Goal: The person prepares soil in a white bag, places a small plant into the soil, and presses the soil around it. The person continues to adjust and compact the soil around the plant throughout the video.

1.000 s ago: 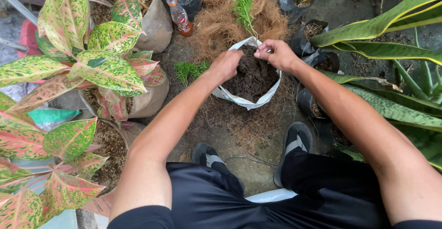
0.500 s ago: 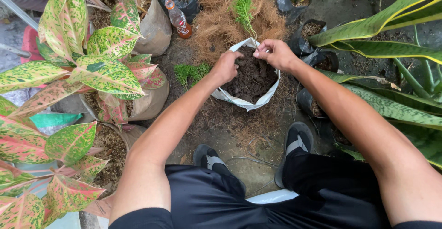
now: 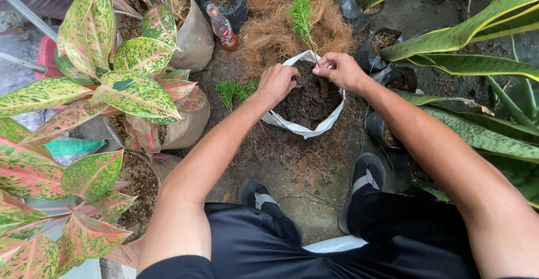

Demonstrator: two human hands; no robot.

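Note:
A white grow bag (image 3: 306, 127) filled with dark soil (image 3: 310, 102) stands on the ground in front of me. My left hand (image 3: 276, 82) rests on the soil at the bag's left rim with its fingers curled in. My right hand (image 3: 339, 70) is at the far rim, fingers pinched together over the soil. Just behind the bag, a small feathery green seedling (image 3: 302, 16) lies on a heap of brown coconut fibre (image 3: 281, 29). Another green sprig (image 3: 236, 91) lies left of the bag.
Potted plants with pink and green speckled leaves (image 3: 118, 82) crowd the left. Long striped leaves (image 3: 477, 37) and black bags of soil (image 3: 387, 40) stand at the right. A small bottle (image 3: 223, 29) stands beside the fibre. My sandalled feet (image 3: 368, 172) are below the bag.
Both hands have moved closer together over the far part of the bag. The left hand has slid inward from the rim onto the soil.

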